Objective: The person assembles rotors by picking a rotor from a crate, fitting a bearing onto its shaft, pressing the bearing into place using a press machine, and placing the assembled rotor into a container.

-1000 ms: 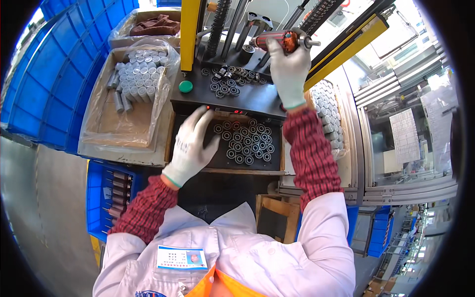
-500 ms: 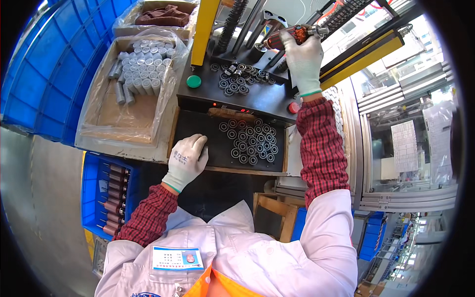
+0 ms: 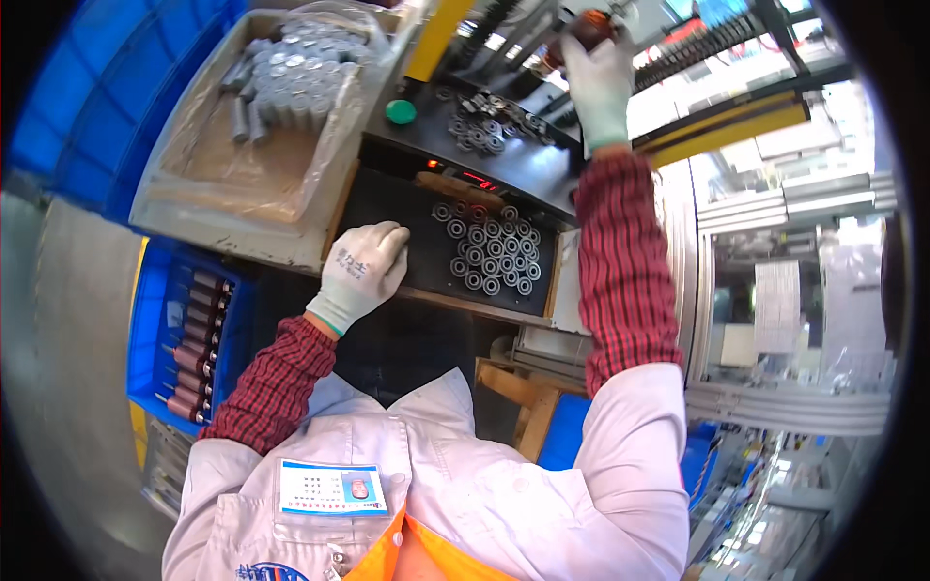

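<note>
My right hand (image 3: pixel 599 82) holds a coppery rotor (image 3: pixel 589 26); my half-curled left hand (image 3: pixel 362 269) is by the wooden tray edge (image 3: pixel 475 306), apart from round bearings (image 3: pixel 493 247).

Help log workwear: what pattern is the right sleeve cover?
Right sleeve cover: red and black check, best in head view.

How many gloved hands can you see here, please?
2: the left hand at the near-left edge of the dark bearing tray, and the right hand near the top, holding a copper-wound rotor. I see no others.
</note>
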Demonstrator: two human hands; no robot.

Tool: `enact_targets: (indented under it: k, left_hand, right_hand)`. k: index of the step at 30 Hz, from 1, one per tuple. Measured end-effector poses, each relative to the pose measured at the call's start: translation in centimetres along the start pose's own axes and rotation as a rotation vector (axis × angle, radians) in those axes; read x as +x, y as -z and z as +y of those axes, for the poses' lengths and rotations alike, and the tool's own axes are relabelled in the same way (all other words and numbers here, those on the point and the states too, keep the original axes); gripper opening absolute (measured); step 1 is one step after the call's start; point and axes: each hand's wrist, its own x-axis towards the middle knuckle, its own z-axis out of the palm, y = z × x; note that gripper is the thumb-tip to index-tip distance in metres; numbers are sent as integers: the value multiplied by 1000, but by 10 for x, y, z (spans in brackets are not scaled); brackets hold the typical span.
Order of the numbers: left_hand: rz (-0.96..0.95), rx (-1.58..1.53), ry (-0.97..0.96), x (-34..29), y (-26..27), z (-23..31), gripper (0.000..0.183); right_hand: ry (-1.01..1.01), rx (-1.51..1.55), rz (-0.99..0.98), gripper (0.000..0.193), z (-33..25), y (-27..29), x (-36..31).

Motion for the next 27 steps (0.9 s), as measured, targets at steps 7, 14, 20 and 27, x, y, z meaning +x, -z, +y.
enact_targets:
  k: [7,14,20,27]
  left_hand:
    - [296,-84,-26,-77,67,-11,37]
    - [258,145,697,-298,108,-95,21]
    - [406,370,1328,-468,136,-130,32]
    - [702,525,1623,-560,179,-220,53]
  right_hand:
    - [320,296,-138,40,-119,-27,-140]
    - [716,-142,-478,46,-107,-72,-167]
    - [551,-100,-551,50,-111,-85,-155]
    - [456,-45,-535,39,-157,-59,-239]
